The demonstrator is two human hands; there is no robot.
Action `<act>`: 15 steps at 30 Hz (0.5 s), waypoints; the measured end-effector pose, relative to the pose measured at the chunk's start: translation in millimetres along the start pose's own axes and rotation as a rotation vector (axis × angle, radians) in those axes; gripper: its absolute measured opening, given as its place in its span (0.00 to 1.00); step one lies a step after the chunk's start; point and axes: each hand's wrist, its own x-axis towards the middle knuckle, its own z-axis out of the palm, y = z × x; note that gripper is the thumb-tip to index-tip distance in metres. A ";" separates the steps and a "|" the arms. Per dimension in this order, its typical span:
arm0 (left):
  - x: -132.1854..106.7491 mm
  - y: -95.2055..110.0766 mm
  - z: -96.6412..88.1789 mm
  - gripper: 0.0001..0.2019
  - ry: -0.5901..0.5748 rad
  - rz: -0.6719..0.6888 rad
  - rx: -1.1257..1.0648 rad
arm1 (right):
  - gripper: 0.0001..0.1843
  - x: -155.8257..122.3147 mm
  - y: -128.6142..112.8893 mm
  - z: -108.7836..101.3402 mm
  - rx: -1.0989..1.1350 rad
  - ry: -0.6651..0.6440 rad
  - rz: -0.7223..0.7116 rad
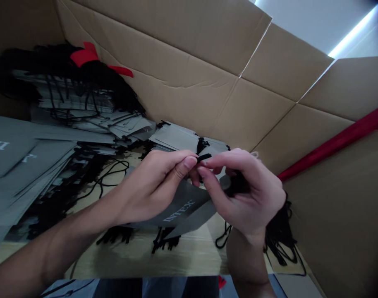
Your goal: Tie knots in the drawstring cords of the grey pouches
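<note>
Both hands meet above the middle of the table. My left hand point(164, 182) pinches a short black cord end point(204, 157) between thumb and forefinger. From the other side, the thumb and fingertips of my right hand point(245, 190) close on the cord beside it, and dark cord shows under that palm. Just below the hands lie grey printed bag pieces point(183, 207) marked INTEX, partly covered by my left hand. Black cord ends point(167, 240) stick out at their lower edge. How the cord runs between my fingers is hidden.
Grey printed pieces point(9, 165) are stacked at left, with more corded pieces point(77, 103) behind under a red strip point(86, 56). A black cord bundle point(280, 231) lies at right. Cardboard walls point(189, 70) enclose the wooden table point(201, 260); a red band point(334, 142) crosses the right wall.
</note>
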 end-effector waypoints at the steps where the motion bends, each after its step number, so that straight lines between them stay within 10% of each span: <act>1: 0.5 -0.8 1.3 0.23 0.000 -0.004 -0.039 | 0.15 0.4 0.3 0.6 -0.013 -0.019 -0.027; 15: 2.0 -3.7 -2.5 0.15 0.049 0.037 0.070 | 0.10 1.8 4.7 -5.8 -0.076 -0.086 0.036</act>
